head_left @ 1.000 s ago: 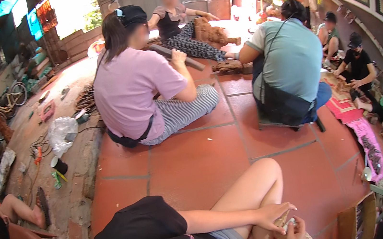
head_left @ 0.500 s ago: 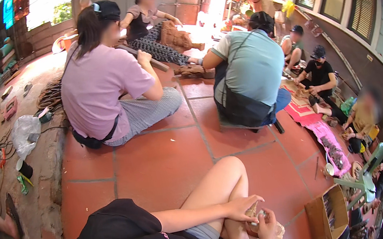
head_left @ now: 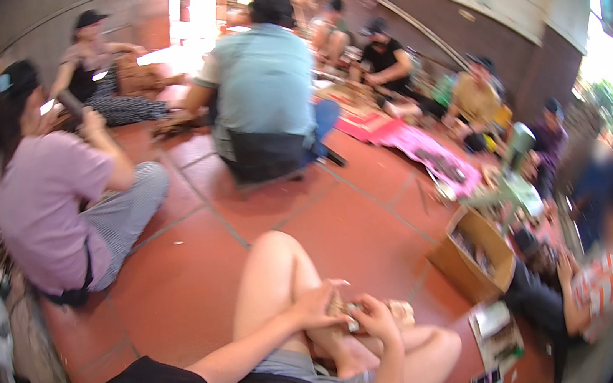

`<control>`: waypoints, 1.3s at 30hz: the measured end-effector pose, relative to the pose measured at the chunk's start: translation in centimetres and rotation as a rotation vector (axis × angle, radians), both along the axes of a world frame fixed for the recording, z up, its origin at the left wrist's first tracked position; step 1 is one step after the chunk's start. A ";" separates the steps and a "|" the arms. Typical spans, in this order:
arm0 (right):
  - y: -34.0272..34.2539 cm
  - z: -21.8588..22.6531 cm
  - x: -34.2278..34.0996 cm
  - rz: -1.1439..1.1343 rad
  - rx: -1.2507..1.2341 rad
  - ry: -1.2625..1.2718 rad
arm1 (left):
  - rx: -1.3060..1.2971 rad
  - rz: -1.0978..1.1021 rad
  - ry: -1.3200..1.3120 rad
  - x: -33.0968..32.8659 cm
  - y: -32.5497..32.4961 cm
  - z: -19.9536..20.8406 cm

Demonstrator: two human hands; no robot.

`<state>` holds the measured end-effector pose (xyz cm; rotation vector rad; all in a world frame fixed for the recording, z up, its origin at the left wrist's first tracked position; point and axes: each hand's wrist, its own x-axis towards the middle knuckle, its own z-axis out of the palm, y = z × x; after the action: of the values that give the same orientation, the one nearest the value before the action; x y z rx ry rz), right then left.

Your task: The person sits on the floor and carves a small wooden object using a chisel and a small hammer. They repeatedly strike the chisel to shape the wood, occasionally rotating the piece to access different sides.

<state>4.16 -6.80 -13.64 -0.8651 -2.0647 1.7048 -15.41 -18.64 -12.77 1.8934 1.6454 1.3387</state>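
Note:
I sit cross-legged, both hands together above my lap. My left hand [head_left: 314,308] is closed round a pale tan piece [head_left: 335,305] that looks like carved wood; blur hides its exact shape. Close on its right, my right hand [head_left: 377,320] pinches a small whitish thing [head_left: 353,319] against or beside that piece. More tan material [head_left: 401,312] shows past my right fingers; I cannot tell whether it belongs to the same piece.
A cardboard box [head_left: 450,254] of dark items stands on red tiles right of my knee, by a green plastic chair [head_left: 512,191]. Papers [head_left: 495,329] lie nearer. Two people sit ahead, in a pink shirt [head_left: 53,209] and a blue-green shirt [head_left: 261,81]; others work along the right wall.
The view has swung to the right, bringing in a person in a striped shirt and the papers. My hands stay together over my lap, still holding the tan piece.

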 end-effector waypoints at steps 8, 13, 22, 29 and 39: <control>-1.1 -0.2 -1.7 -0.103 0.239 0.028 | 0.055 0.016 -0.051 -0.4 -1.0 0.1; -3.5 3.0 -3.5 -0.145 0.522 -0.084 | 0.039 0.064 -0.068 -0.8 -1.0 -0.8; -1.0 -1.0 -1.7 -0.106 0.221 0.016 | 0.025 0.065 -0.103 -0.3 -0.3 -0.9; -5.4 4.3 -4.6 -0.254 0.780 -0.096 | -0.010 0.230 -0.214 -0.5 0.7 -1.3; -5.4 6.0 -4.3 -0.214 0.748 -0.183 | -0.186 0.367 -0.300 -0.2 1.1 0.6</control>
<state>-0.13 -12.25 -7.64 -0.9454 -2.3507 0.6593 -15.60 -17.53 -12.13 1.2561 1.9357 1.4572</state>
